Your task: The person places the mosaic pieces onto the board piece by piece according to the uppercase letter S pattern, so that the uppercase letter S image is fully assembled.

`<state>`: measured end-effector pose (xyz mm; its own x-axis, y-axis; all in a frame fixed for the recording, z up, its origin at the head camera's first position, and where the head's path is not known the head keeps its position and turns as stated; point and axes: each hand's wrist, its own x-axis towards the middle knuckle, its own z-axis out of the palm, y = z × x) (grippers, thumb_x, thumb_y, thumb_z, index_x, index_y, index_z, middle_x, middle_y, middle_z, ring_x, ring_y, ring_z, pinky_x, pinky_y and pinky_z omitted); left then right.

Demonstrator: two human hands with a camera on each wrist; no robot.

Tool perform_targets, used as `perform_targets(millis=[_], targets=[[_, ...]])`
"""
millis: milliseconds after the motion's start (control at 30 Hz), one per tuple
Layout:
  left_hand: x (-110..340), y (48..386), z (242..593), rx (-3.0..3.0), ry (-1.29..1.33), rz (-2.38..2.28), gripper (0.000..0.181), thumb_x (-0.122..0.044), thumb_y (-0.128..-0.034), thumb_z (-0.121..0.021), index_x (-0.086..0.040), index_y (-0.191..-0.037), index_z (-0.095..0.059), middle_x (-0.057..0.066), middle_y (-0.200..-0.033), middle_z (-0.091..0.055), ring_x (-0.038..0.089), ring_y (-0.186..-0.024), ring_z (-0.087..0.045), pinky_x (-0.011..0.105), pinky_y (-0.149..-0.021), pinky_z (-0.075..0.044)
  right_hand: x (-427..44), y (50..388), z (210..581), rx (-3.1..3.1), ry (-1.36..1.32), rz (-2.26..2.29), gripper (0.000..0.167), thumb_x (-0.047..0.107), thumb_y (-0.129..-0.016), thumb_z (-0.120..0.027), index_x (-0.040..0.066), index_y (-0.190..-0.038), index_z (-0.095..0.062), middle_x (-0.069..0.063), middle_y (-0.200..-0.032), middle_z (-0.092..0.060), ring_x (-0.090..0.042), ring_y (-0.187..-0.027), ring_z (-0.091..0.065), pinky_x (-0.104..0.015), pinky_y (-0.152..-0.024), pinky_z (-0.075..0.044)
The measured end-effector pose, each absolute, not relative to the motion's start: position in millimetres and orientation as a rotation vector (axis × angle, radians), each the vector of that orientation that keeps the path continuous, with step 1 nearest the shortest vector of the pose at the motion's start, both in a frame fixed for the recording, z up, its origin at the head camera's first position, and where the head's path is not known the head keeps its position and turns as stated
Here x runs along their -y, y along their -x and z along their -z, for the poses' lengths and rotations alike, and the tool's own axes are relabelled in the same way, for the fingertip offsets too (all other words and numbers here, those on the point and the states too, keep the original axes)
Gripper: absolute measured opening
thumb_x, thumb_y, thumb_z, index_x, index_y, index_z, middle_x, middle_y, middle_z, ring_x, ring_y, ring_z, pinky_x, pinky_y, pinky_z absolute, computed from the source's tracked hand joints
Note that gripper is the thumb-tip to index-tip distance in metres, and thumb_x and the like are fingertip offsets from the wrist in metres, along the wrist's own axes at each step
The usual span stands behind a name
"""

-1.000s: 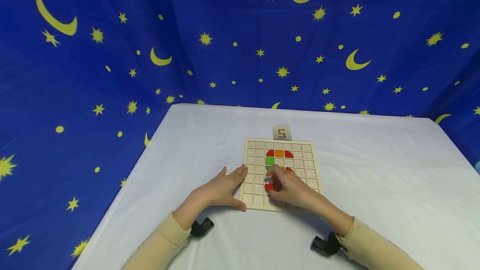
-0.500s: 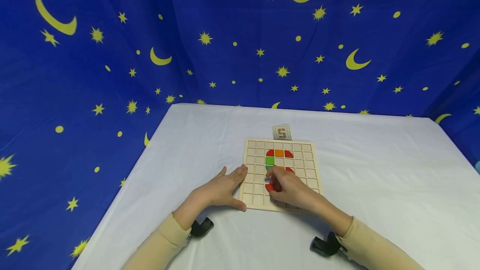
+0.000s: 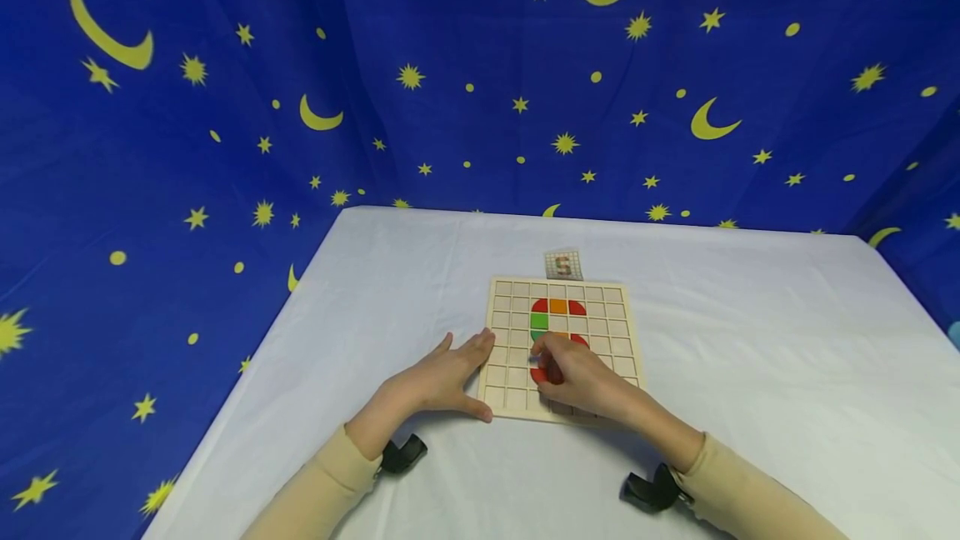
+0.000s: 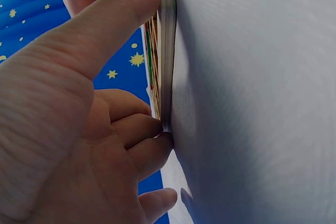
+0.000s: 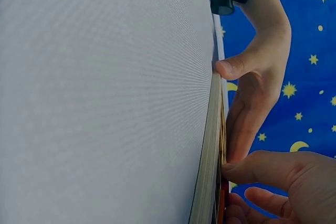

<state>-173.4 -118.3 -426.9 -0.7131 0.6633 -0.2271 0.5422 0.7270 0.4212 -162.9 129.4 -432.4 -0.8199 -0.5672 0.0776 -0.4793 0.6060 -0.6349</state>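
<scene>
A square wooden grid board (image 3: 506,377) lies on the white-covered table. Red, orange and green tiles sit in its cells, among them a green square tile (image 3: 539,321) and an orange tile (image 3: 558,307). My left hand (image 3: 442,377) is spread flat against the board's left edge, with thumb and fingertips touching it. Over the board's lower middle, my right hand (image 3: 573,369) has curled fingers, with the thumb and fingers around a red rounded tile (image 3: 537,375) at a cell. The right hand hides part of the tiles. In the right wrist view, the right thumb (image 5: 252,169) touches the board's side.
A small card (image 3: 563,265) showing a coloured S on a grid stands just behind the board. White cloth (image 3: 750,340) covers the table. A blue curtain (image 3: 480,40) with yellow moons and stars hangs behind. Each wrist wears a black camera.
The red tile under the right hand has settled from tilted to flatter in its cell. The right fingers have shifted only slightly. My left hand and the board stay put.
</scene>
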Motion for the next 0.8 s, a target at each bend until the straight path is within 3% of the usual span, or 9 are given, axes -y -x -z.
perform_targets(millis=[533, 800], targets=[[117.1, 174.9, 426.5, -2.564, -0.923, -0.458, 0.109, -0.052, -0.0738, -0.075, 0.001, -0.149, -0.017, 0.014, -0.155, -0.013, 0.024, -0.141, -0.016, 0.052, -0.111, -0.005, -130.7, 165.7, 435.6, -2.707, 0.884, 1.006, 0.035, 0.004, -0.077, -0.071, 0.008, -0.108, -0.054, 0.002, -0.085, -0.055, -0.011, -0.069, -0.049, -0.024, -0.059, -0.044], [115.9, 177.3, 426.7, -2.561, -0.95, -0.462, 0.108, -0.051, -0.0744, -0.075, 0.003, -0.148, -0.018, 0.016, -0.154, -0.014, 0.026, -0.141, -0.017, 0.054, -0.111, -0.005, -138.4, 168.3, 414.8, -2.749, 0.849, 1.088, 0.032, 0.012, -0.083, -0.071, 0.004, -0.109, -0.055, -0.007, -0.097, -0.057, -0.016, -0.075, -0.052, -0.027, -0.064, -0.047]])
